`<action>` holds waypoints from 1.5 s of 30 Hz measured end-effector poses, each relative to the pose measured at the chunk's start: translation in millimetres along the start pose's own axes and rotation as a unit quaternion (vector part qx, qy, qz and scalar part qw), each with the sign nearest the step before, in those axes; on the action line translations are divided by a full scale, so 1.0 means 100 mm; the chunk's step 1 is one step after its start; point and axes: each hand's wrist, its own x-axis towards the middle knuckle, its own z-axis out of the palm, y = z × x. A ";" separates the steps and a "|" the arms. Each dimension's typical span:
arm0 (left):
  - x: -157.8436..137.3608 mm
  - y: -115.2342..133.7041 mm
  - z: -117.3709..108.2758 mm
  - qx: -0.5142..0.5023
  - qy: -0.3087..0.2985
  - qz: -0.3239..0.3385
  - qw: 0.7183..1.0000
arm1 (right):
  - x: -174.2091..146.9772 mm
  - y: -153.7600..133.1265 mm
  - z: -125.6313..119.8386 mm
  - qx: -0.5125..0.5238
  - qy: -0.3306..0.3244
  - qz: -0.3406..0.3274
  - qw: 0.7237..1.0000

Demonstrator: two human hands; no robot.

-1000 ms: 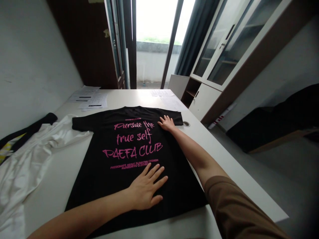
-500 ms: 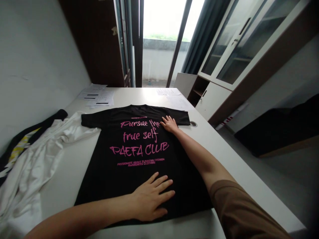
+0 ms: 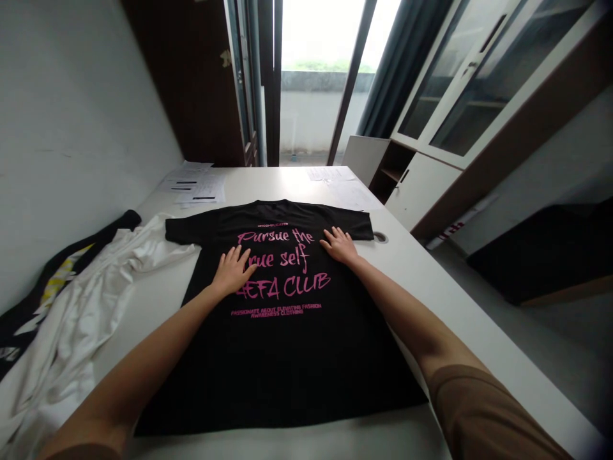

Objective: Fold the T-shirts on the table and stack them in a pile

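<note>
A black T-shirt with pink lettering lies spread out flat, its collar at the far side and its hem toward me. My left hand rests on the left part of the print with fingers apart, covering the first letters of two lines. On the upper right of the shirt, just beside the top line of text, my right hand lies with its fingers stretched out. Neither hand grips the cloth.
The shirt lies on a white table. Crumpled white clothing and a black garment with yellow marks lie at the left by the wall. Papers sit at the far left, more sheets farther right. A cable hole is near the right sleeve.
My left hand has moved from the lower middle of the shirt up to the left side of the print. My right hand stays near the same spot on the upper right.
</note>
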 end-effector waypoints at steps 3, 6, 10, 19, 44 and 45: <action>0.11 -0.03 0.00 0.013 -0.002 -0.007 1.000 | -0.05 -0.28 0.03 0.020 -0.007 -0.079 0.997; 0.24 -0.07 -0.02 0.024 0.005 0.016 1.000 | -0.09 -0.50 0.07 0.035 -0.033 -0.143 0.988; 0.37 -0.51 -0.02 0.048 -0.014 -0.032 0.998 | -0.07 -0.32 0.10 0.018 -0.029 -0.116 0.993; 0.86 -0.58 -0.03 0.054 0.025 -0.050 0.997 | 0.30 -0.23 0.10 0.001 -0.013 -0.074 0.997; 1.35 -2.22 -0.18 0.014 0.146 -0.154 0.977 | 1.42 0.49 0.15 -0.029 -0.018 0.058 0.998; 1.21 -2.29 -0.27 0.020 0.158 -0.147 0.976 | 1.40 0.62 0.14 -0.028 -0.011 0.072 0.997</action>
